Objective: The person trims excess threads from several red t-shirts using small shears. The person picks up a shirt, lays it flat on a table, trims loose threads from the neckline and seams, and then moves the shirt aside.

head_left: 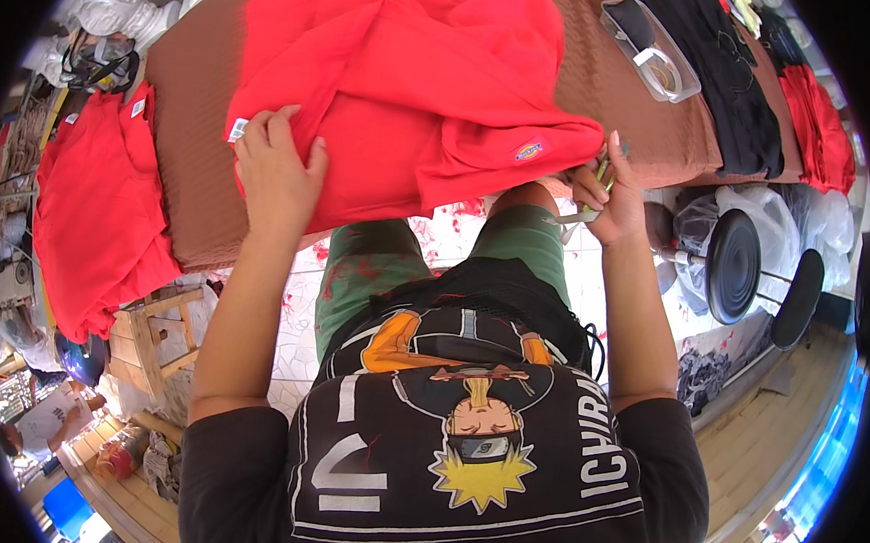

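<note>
A red garment [414,86] lies spread and bunched on a brown table [195,96] in front of me. My left hand [277,163] presses flat on its near left part, beside a small white tag [237,128]. My right hand [604,187] holds small metal thread snips [585,212] at the garment's near right corner, close to a small sewn label [529,150]. The snips' tips are partly hidden by my fingers.
A pile of red cloth [93,208] hangs off the table's left end. Black garments [725,75] and more red ones [822,123] lie at the far right, with a clear plastic box [650,50]. A black stool [736,267] and a wooden stool [165,337] stand nearby.
</note>
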